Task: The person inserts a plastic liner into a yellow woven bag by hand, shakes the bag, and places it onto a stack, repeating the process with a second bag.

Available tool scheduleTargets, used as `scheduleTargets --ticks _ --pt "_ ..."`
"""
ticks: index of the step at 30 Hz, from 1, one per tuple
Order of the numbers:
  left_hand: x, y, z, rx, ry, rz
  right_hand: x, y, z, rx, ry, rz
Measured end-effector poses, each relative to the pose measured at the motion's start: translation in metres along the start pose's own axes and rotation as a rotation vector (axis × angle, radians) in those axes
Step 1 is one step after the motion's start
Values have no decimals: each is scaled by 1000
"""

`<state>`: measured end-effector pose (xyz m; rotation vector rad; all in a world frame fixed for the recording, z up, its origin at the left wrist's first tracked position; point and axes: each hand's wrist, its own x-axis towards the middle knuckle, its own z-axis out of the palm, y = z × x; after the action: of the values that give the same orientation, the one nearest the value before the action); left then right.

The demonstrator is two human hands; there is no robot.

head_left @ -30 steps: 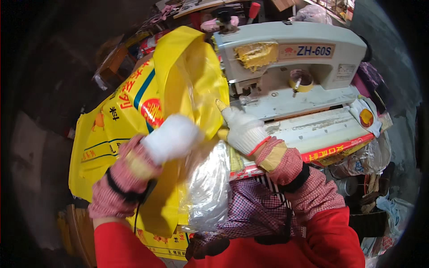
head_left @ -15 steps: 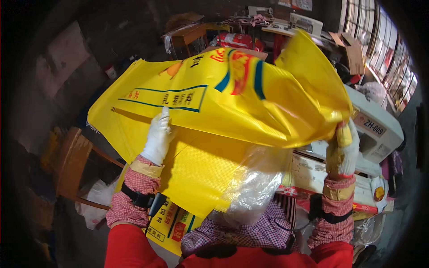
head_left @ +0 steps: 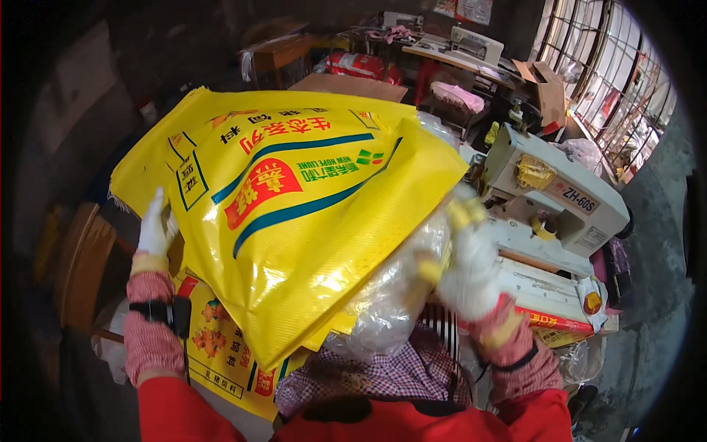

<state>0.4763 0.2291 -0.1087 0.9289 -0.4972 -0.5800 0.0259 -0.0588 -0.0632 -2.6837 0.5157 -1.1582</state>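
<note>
Held up and spread wide in front of the sewing machine [head_left: 552, 199]: a large yellow woven sack [head_left: 294, 214] with red, green and teal print, tilted, its upper edge away from the body and its lower corner dipping toward the lap. Gripped at its left edge by the left hand [head_left: 156, 225], white-gloved, fingers [head_left: 153, 210] curled onto the sack's border. Gripped at its right side by the right hand [head_left: 471, 265], also in a white glove with yellowish tips, blurred, fingers clenched about the sack's edge and the clear plastic liner [head_left: 394, 295] bulging out beneath the sack. Exactly how much of the liner lay within that grasp: impossible to tell.

Below the sack, toward the left forearm: more yellow printed sacks [head_left: 213, 346] lying flat in a stack, partly hidden. Right of the sack: the white sewing machine on its desk [head_left: 545, 291], with a red-and-yellow printed strip along the desk's front edge. Left of the sack: a wooden chair [head_left: 85, 265], dim. Beyond the sack's upper edge: a cardboard box [head_left: 541, 81], a second sewing machine [head_left: 475, 44] on a far desk, and barred windows [head_left: 611, 66] off to the right. Checked sleeves and red clothing along the lower rim, under the sack.
</note>
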Motion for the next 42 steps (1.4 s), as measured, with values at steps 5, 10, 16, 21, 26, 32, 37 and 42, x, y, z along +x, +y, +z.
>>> scheduleTargets --ticks 5,10,16,21,26,32,37,42 --pt "-116 -58 53 -47 65 -261 48 87 37 -574 -37 -177" --pt "-137 -35 42 442 233 -160 77 102 39 -741 -116 -258" --pt "-183 -4 22 274 410 -170 -14 105 35 -133 -123 -141" --pt "-257 -58 49 109 322 -232 -59 109 33 817 -552 884" --pt "-270 -44 43 414 297 -274 -11 116 77 1882 -330 724" --pt "-349 55 21 599 430 -48 17 14 154 1925 -148 979" --pt "-509 59 -40 456 730 8 -33 -125 168 1753 -505 836" --pt "-628 -82 -149 707 1262 -333 -81 -176 212 908 -885 696"
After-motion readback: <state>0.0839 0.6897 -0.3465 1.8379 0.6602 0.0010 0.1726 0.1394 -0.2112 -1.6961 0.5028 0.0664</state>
